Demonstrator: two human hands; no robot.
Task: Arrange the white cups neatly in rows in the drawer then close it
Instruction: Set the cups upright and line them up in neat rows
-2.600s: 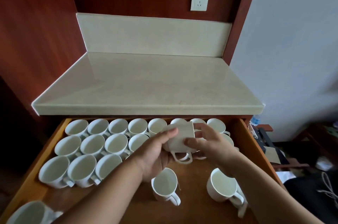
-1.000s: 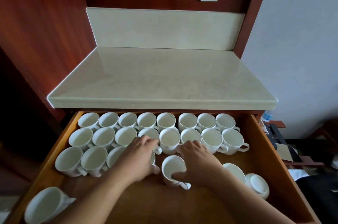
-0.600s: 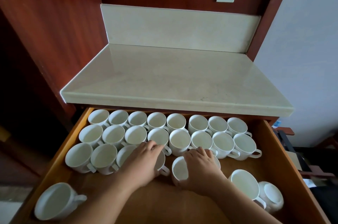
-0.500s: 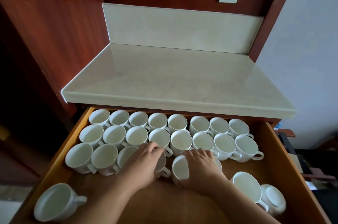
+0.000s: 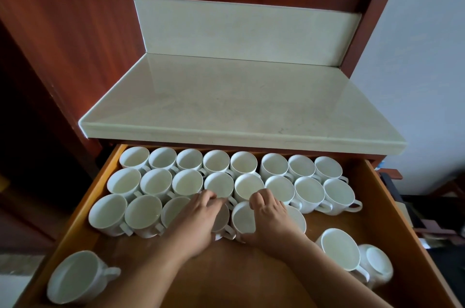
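Cups upright, handles angled near-right

White cups (image 5: 216,161), glossy and plain, fill two back rows of the open drawer (image 5: 377,207), and a third row is part-built. Left hand (image 5: 198,224) curls over one third-row cup (image 5: 222,219), right hand (image 5: 273,219) over the neighbouring cup (image 5: 241,217). A tipped cup (image 5: 73,280) lies near-left.

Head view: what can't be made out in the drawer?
1. Whether the left hand and right hand grip or just push the two cups under them: fingers cover the contact.
2. Cup by the right wrist: mostly hidden by that hand.
3. Far-right cup: partly behind the upright cup, handle unseen.
4. Drawer front: cut off by the bottom edge.
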